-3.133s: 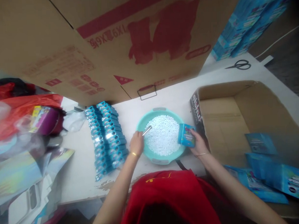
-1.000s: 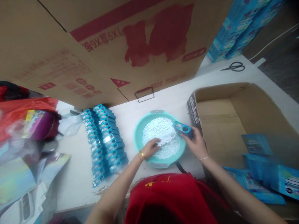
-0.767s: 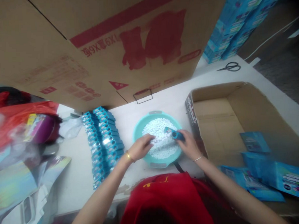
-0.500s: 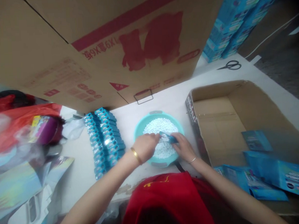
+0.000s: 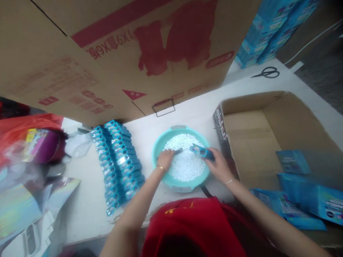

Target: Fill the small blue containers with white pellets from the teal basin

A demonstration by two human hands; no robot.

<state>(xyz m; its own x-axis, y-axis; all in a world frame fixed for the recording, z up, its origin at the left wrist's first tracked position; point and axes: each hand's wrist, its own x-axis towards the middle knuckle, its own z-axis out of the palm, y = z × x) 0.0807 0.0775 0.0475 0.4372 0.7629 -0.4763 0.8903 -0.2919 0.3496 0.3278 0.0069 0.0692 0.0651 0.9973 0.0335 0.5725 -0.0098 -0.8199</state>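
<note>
Spillage looms: right hand clamped on the small blue plastic box over the round teal plastic basin of white pellets, left hand pinching a thin metal scoop, so any tilt could scatter pellets across the table.

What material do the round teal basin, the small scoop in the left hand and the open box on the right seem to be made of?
Teal basin: probably plastic, with a smooth, even colour and moulded grey grips on its rim.
Scoop in the left hand: possibly metal, since it looks grey and shiny, but it is blurred.
Open box: brown cardboard, matte, with folded flaps.
</note>
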